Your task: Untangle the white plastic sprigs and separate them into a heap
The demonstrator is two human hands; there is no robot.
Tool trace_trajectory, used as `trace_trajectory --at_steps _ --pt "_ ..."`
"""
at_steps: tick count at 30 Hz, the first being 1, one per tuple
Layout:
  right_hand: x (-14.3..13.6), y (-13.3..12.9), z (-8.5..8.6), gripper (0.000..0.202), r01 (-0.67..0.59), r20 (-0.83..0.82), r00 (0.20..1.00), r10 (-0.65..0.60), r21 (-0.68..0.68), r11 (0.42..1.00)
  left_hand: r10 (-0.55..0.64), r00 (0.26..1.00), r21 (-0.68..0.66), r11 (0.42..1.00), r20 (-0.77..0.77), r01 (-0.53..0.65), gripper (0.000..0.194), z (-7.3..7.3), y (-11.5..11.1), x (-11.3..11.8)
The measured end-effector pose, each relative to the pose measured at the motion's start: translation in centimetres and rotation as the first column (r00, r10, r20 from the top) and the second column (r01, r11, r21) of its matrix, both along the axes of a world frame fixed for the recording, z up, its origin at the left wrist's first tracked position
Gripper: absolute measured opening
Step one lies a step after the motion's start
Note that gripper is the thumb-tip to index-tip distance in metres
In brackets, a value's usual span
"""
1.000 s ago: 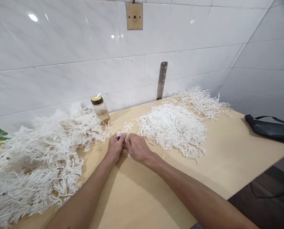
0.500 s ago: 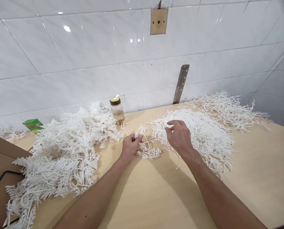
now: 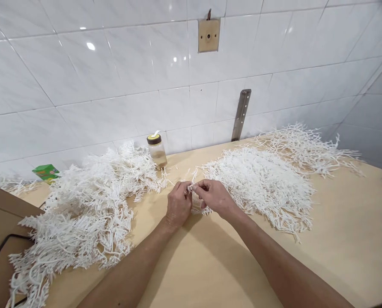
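Note:
Near the middle of the wooden table [image 3: 229, 265], my left hand [image 3: 179, 202] is closed on a small white branched piece [image 3: 194, 175]. My right hand [image 3: 214, 196] pinches the same piece from the right, its fingertips close against the left ones. More white strands lie under and behind both hands, partly hidden. A large heap of white branched pieces [image 3: 82, 209] spreads to the left of my hands. On the right lies a flatter pile of white pieces [image 3: 264, 184].
A jar with a dark and yellow lid [image 3: 157, 152] stands behind the left heap, near the tiled wall. Thinner white branches [image 3: 306, 147] lie at the back right. A green box [image 3: 46, 172] and a cardboard box [image 3: 4, 239] are at the left.
My right hand has moved left from the right pile to my left hand, and its fingers have closed on the white piece. My left hand has turned slightly.

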State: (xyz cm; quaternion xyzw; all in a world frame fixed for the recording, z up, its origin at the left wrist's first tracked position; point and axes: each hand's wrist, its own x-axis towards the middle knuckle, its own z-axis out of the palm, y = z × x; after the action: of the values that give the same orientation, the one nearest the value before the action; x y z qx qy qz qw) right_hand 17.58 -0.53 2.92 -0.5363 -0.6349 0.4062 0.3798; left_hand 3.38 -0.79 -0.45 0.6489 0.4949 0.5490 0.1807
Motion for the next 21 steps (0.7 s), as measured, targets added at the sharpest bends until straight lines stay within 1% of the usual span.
trace_trajectory --at_steps 2,4,5,6,8,10,12,13,14,16,18,21 --pt "0.4 0.4 -0.3 0.016 0.001 -0.035 0.999 -0.002 -0.02 1.0 -0.012 0.998 -0.07 0.997 0.067 0.017 0.026 0.1 0.2 0.0" --pt "0.9 0.8 -0.6 0.012 -0.019 -0.07 0.997 0.017 -0.031 0.999 -0.053 0.981 -0.214 0.972 0.188 0.094 0.033 0.2 0.4 -0.1" --pt "1.1 1.0 -0.7 0.011 -0.039 -0.086 0.996 0.036 -0.029 0.999 -0.083 0.961 -0.297 0.941 0.263 0.163 0.038 0.3 0.5 -0.2" --pt "1.4 1.1 -0.8 0.012 -0.061 -0.095 0.994 0.058 -0.024 0.998 -0.11 0.933 -0.373 0.896 0.343 0.243 0.043 0.4 0.6 -0.3" --pt "1.9 1.3 -0.9 0.014 -0.105 -0.102 0.989 0.104 -0.005 0.994 -0.148 0.855 -0.466 0.786 0.497 0.407 0.049 0.7 0.8 -0.5" --pt "2.4 1.4 -0.8 0.016 -0.148 -0.096 0.984 0.148 0.007 0.989 -0.156 0.756 -0.468 0.701 0.636 0.538 0.048 1.1 1.1 -0.8" --pt "2.8 1.4 -0.6 0.017 -0.194 -0.089 0.977 0.194 0.008 0.981 -0.139 0.662 -0.44 0.645 0.736 0.625 0.041 1.4 1.2 -1.1" --pt "3.0 1.4 -0.6 0.018 -0.217 -0.089 0.972 0.217 0.008 0.976 -0.137 0.634 -0.43 0.625 0.761 0.651 0.039 1.6 1.3 -1.2" --pt "3.1 1.4 -0.5 0.018 -0.24 -0.092 0.966 0.24 0.004 0.971 -0.144 0.624 -0.428 0.61 0.768 0.667 0.038 1.7 1.3 -1.3" --pt "3.2 1.3 -0.4 0.02 -0.272 -0.103 0.957 0.27 -0.002 0.962 -0.173 0.634 -0.436 0.59 0.754 0.68 0.038 1.7 1.4 -1.4" --pt "3.2 1.4 -0.3 0.021 -0.277 -0.121 0.954 0.275 -0.003 0.961 -0.194 0.642 -0.434 0.59 0.742 0.68 0.038 1.6 1.4 -1.4" --pt "3.2 1.6 -0.6 0.024 -0.238 -0.159 0.959 0.236 0.008 0.971 -0.173 0.655 -0.445 0.605 0.736 0.66 0.04 1.4 1.4 -1.5"
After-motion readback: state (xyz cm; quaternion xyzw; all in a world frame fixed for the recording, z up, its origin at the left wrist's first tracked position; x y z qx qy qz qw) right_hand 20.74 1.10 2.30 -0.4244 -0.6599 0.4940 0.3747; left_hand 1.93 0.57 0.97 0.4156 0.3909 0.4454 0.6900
